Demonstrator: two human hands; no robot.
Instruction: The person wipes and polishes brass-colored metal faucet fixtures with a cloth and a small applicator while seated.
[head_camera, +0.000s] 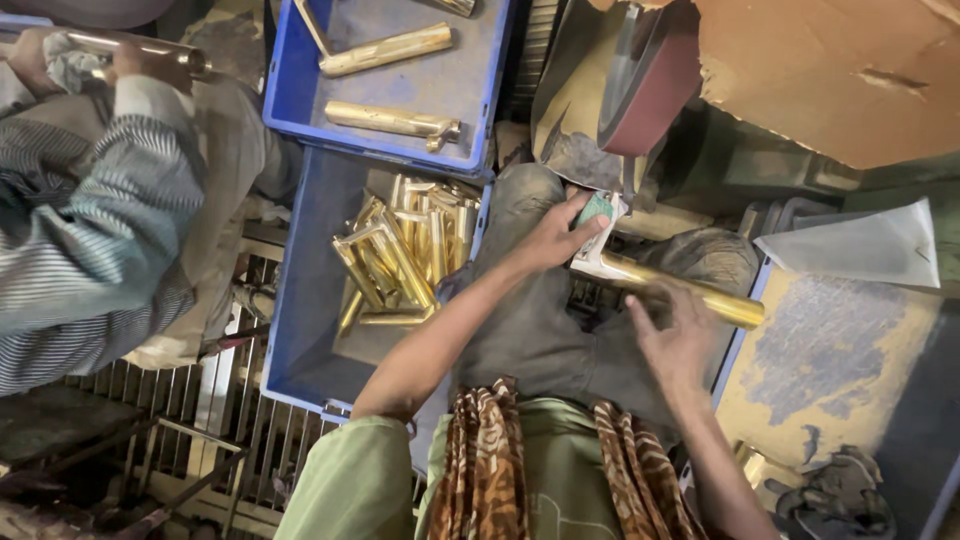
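Head view: left hand (553, 237) pinches a green cloth (597, 208) against the long polished brass tube (680, 287); right hand (680, 335) grips the tube, steadying it across the lap.

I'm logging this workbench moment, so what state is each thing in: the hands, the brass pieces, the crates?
left hand: pressing a green pad against the tube's end
right hand: steadying the tube from below
brass tube: held across the lap, shiny
lower blue crate: holds a heap of brass parts
upper blue crate: holds a few separate brass pieces
neighbouring person's hands: wiping another tube with a cloth
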